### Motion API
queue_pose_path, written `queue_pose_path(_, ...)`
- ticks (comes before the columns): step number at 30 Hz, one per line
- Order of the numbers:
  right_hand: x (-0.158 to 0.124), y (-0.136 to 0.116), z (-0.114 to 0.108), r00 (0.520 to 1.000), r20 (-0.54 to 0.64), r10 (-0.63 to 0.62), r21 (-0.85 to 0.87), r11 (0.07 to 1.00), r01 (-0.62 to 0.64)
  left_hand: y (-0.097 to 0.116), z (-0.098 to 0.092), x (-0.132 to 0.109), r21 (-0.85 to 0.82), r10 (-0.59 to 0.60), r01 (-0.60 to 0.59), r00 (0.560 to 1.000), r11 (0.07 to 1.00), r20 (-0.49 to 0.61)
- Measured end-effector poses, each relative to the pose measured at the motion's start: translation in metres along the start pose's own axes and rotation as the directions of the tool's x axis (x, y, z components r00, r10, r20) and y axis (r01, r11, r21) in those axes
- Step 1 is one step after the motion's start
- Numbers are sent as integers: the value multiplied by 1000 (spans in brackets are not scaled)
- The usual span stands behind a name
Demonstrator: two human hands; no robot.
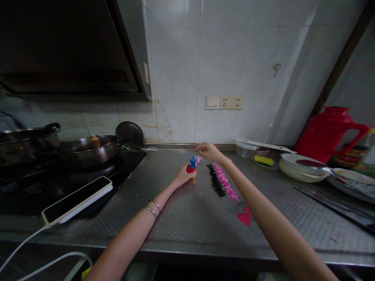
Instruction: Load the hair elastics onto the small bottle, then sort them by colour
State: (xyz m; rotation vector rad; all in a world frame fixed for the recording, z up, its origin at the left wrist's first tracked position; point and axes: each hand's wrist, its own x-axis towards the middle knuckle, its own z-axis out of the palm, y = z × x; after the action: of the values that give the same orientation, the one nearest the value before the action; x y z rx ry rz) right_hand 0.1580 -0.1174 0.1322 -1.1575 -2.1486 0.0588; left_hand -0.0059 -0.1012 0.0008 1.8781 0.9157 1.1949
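Observation:
My left hand (184, 175) is closed around a small upright object (192, 160), blue at the top, red below and yellowish at its foot. A bit of pink shows at the object's upper right side; its exact kind is too small to tell. Just above and to the right, my right hand (211, 152) has its fingers pinched together, and what they hold cannot be made out. On the counter beside the right forearm lie a row of small black loops (216, 181) and a row of small pink loops (225, 181), like little rubber bands. Nearer me lies a red heart-shaped piece (245, 217).
At left, a phone (77, 199) with a white cable lies by the stove, where pans (90, 154) stand. On the right are a plastic tub (245, 149), a yellow sponge (263, 160), stacked bowls (301, 171) and a red thermos jug (325, 132). A tiled wall closes the back.

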Motion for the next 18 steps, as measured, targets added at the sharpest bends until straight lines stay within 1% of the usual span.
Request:
queue_pose_path(4,-31,30,6,983,-163,82,86,994,-69,-1,0,2,-13,-1,1,1000,1000,3)
queue_pose_path(6,-49,45,12,967,-213,143,125,985,-118,-1,-1,3,12,8,-8,1000,1000,13)
queue_pose_path(10,-79,68,26,931,-241,273,147,959,-243,0,-3,3,67,7,-10,999,998,41)
queue_pose_path(14,-93,79,37,929,-214,302,144,950,-276,-1,-5,3,50,5,-8,998,999,56)
queue_pose_path(18,-97,81,38,915,-227,333,153,940,-304,1,-6,2,48,-9,5,996,999,94)
